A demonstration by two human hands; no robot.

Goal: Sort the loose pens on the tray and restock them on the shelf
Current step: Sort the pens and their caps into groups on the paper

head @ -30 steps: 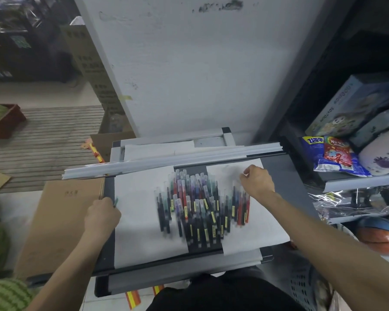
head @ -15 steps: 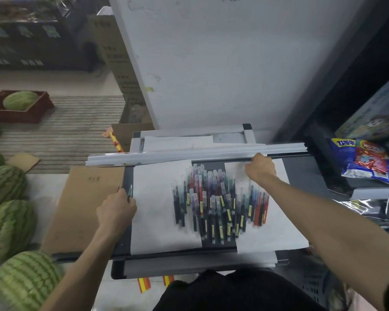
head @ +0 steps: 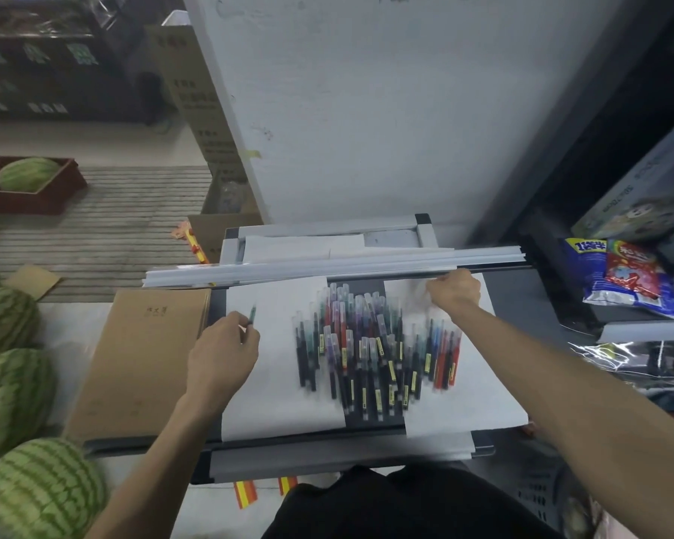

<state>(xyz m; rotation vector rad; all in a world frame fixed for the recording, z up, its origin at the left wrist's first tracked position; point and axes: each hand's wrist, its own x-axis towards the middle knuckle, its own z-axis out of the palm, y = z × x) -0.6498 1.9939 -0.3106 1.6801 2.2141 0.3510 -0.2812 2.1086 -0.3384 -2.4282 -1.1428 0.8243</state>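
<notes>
The pens (head: 374, 352) lie heaped mid-tray (head: 374, 420) on white paper. My left hand (head: 220, 355) pinches one green pen (head: 252, 315) beside the heap. My right hand (head: 454, 291) curls at the tray's far edge, too blurred to tell its grip. I judge I'm sorting: next, lay this pen apart by colour.
</notes>
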